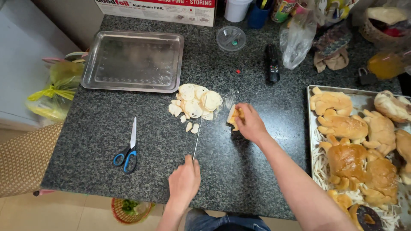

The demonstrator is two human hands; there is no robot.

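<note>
View from above of a dark speckled stone surface. Left hand is closed round the handle of a long knife, blade pointing away twd a pile of pale bread slices. Right hand, fingers curled, grips a small bread piece resting on the surface just right of the slices. Blue-handled scissors lie to the left. Empty metal tray sits behind; a 2nd tray of shaped buns at right.
</note>
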